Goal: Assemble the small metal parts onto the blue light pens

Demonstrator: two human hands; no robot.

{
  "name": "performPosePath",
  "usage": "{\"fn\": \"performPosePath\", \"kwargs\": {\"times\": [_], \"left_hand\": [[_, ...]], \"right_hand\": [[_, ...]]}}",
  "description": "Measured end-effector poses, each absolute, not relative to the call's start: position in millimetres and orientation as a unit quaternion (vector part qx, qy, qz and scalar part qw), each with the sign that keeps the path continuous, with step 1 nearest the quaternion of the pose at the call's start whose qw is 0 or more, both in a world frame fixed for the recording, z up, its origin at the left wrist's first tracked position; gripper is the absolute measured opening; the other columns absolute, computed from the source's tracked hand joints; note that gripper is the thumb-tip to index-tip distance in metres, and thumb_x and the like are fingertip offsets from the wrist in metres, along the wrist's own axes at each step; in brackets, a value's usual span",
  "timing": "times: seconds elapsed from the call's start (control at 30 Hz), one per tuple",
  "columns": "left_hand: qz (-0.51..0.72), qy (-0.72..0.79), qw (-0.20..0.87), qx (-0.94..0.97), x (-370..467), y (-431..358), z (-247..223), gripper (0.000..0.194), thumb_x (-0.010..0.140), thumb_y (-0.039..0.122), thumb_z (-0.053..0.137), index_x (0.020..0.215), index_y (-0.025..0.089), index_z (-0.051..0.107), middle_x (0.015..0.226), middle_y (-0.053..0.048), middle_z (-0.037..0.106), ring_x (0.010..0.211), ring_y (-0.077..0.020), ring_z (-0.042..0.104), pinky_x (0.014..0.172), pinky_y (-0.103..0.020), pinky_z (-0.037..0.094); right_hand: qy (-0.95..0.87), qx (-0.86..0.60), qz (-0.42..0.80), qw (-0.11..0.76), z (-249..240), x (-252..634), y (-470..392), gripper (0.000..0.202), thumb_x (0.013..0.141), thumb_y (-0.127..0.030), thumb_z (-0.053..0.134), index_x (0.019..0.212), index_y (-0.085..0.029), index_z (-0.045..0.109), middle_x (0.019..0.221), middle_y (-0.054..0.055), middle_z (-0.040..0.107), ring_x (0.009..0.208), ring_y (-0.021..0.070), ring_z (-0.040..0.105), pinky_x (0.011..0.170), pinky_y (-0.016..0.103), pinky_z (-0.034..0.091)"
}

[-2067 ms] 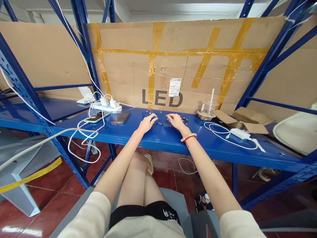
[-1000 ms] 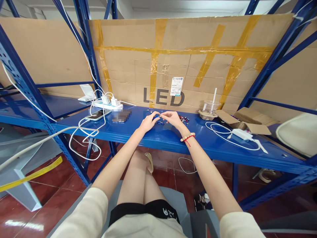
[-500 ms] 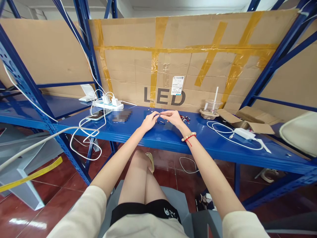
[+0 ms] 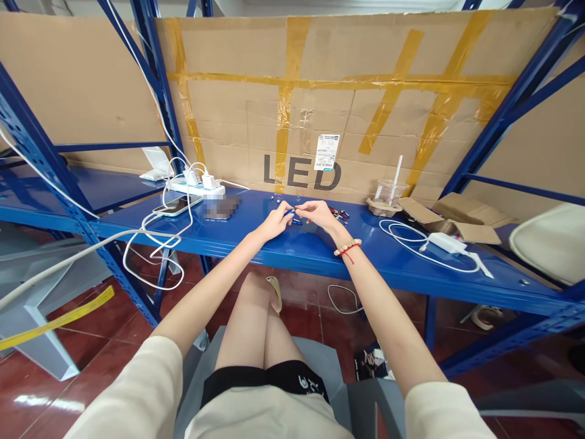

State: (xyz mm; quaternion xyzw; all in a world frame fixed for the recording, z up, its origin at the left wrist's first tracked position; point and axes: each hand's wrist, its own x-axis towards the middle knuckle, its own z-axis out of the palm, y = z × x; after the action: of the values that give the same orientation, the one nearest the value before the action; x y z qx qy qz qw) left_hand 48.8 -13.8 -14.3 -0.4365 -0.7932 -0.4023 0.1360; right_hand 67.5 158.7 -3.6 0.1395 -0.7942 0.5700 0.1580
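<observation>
My left hand (image 4: 276, 222) is closed round a small blue piece (image 4: 289, 212) over the blue shelf (image 4: 247, 235). Its fingertips almost meet those of my right hand (image 4: 316, 214), whose thumb and fingers are pinched on something too small to make out. Another small blue piece (image 4: 297, 222) lies on the shelf just below the fingertips. Behind my right hand is a little pile of red, dark and silver parts (image 4: 339, 214). A few tiny bits (image 4: 276, 198) lie beyond my left hand.
At the left are a power strip (image 4: 201, 188), a phone (image 4: 178, 205) and looped white cables. A cup in a carton holder (image 4: 384, 206), an open cardboard box (image 4: 475, 227) and a white adapter (image 4: 446, 242) stand right. Taped cardboard (image 4: 219, 128) rises behind.
The view has shifted slightly, so the scene sits a little higher and further left. Both hands stay together at nearly the same place, with the blue piece still in my left hand.
</observation>
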Motion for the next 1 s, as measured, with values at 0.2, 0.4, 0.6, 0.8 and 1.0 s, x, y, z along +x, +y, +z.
{"fn": "performPosePath", "kwargs": {"times": [0.2,0.4,0.6,0.8,1.0], "left_hand": [[-0.358,-0.796,0.118,-0.474,52,-17,-11,0.017,0.087,0.033,0.036,0.092,0.019,0.045,0.075,-0.001,0.060,0.071,-0.0137,0.057,0.073,-0.026,0.043],[-0.355,-0.794,0.126,-0.477,54,-17,-8,0.020,0.086,0.029,0.037,0.100,0.019,0.048,0.089,-0.003,0.063,0.086,-0.0159,0.059,0.081,-0.027,0.043],[-0.347,-0.805,0.152,-0.457,50,-12,-8,0.023,0.086,0.025,0.035,0.101,0.020,0.052,0.089,-0.002,0.063,0.083,-0.0152,0.059,0.083,-0.028,0.043],[-0.366,-0.825,0.147,-0.406,43,-9,-13,0.029,0.088,0.031,0.032,0.106,0.019,0.052,0.069,0.000,0.059,0.067,-0.0146,0.057,0.073,-0.027,0.044],[-0.383,-0.819,0.128,-0.407,40,-9,-16,0.029,0.088,0.032,0.032,0.105,0.019,0.053,0.065,0.001,0.058,0.064,-0.0141,0.056,0.073,-0.027,0.044]], "right_hand": [[-0.812,0.141,0.554,0.117,-3,77,163,0.039,0.050,-0.046,0.076,0.069,-0.012,0.067,0.062,0.003,0.062,0.054,0.0095,0.053,0.041,0.017,0.040],[-0.820,0.107,0.555,0.089,1,83,160,0.042,0.052,-0.051,0.074,0.068,-0.012,0.067,0.057,0.002,0.060,0.050,0.0074,0.050,0.040,0.016,0.038],[-0.815,0.083,0.566,0.086,3,82,155,0.042,0.055,-0.052,0.073,0.066,-0.013,0.066,0.059,0.003,0.060,0.052,0.0076,0.052,0.041,0.015,0.039],[-0.806,0.104,0.568,0.129,-2,75,157,0.041,0.057,-0.049,0.073,0.076,-0.012,0.067,0.064,0.004,0.062,0.050,0.0067,0.050,0.037,0.014,0.035],[-0.802,0.146,0.554,0.167,-6,69,161,0.042,0.061,-0.042,0.071,0.093,-0.014,0.069,0.081,0.007,0.067,0.053,0.0083,0.053,0.040,0.017,0.037]]}}
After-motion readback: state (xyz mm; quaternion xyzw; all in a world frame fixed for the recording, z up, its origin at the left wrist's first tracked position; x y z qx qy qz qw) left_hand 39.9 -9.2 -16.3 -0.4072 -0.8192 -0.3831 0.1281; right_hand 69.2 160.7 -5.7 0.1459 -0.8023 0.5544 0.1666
